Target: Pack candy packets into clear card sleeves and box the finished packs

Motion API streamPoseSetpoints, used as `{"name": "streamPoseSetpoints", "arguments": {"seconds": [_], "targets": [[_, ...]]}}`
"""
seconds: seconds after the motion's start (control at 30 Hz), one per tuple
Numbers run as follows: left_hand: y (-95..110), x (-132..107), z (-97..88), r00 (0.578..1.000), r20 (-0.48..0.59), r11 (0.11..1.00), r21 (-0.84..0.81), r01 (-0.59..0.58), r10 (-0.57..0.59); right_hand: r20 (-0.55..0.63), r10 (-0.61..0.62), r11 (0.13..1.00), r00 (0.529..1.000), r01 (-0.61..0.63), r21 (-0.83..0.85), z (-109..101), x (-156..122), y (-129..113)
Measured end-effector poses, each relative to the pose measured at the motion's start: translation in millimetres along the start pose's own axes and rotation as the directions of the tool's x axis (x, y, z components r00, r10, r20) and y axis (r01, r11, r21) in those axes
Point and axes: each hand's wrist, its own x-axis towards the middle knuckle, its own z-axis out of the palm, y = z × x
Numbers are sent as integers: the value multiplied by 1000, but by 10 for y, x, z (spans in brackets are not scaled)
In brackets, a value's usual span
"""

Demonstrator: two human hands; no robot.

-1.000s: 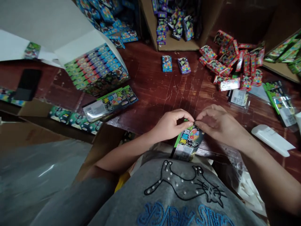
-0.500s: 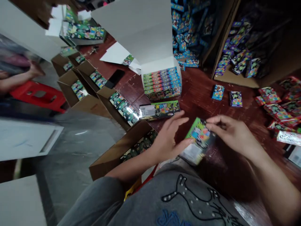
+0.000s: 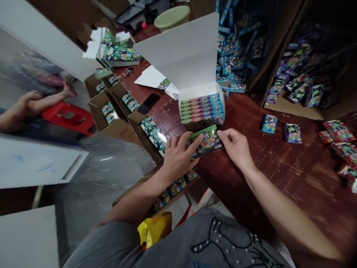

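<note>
A flat black-and-green printed packet (image 3: 209,141) lies between my hands, just in front of the white display box (image 3: 202,111). My left hand (image 3: 180,152) grips the packet's left end, its index finger over the printed face and its thumb at the near edge. At the opposite end, my right hand (image 3: 237,147) pinches the right edge between thumb and fingertips. Neat rows of small, colourful boxes fill the display box, whose tall white lid (image 3: 184,52) stands up. Part of the packet is hidden under my left fingers, so I cannot tell whether another lies beneath it.
Brown cartons (image 3: 119,126) of green-black packs line the table's left side. A blue box (image 3: 269,124) and purple box (image 3: 293,133) lie at right, near red boxes (image 3: 341,141). Large cartons of blue and purple boxes stand behind. Another person's legs (image 3: 47,102) show beside a red stool (image 3: 69,115).
My hands have moved forward and left, bringing the packet from near my lap to the display box's front. The packet has turned from slanted to nearly level. The camera view has shifted.
</note>
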Motion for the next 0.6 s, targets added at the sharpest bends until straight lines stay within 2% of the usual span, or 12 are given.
{"name": "streamPoseSetpoints", "arguments": {"seconds": [0.1, 0.2, 0.27, 0.37, 0.43, 0.53, 0.6], "targets": [[55, -13, 24, 1000, -3, 999, -38, 15, -15, -57, -86, 963, 995, 68, -260, 44, -27, 8], [-18, -5, 110, 1000, 1, 997, -69, 27, -27, -54, -73, 867, 996, 36, -496, 145, -52, 24], [-149, 31, 206, 999, 35, 995, -103, 9, -6, -7, -41, 856, 999, 31, -517, 180, -51, 70], [-390, 129, 383, 986, 161, 990, -143, -14, 37, 34, -53, 904, 998, 62, -423, 168, -14, 203], [-497, 207, 489, 968, 243, 991, -131, -23, 55, 41, 18, 927, 999, -1, -374, 158, 5, 290], [-453, 315, 583, 949, 302, 994, -89, -64, 88, 75, 151, 918, 986, -111, -381, 180, -62, 304], [-317, 370, 600, 947, 300, 993, -61, -104, 117, 74, 152, 901, 986, -107, -419, 176, -128, 226]]}}
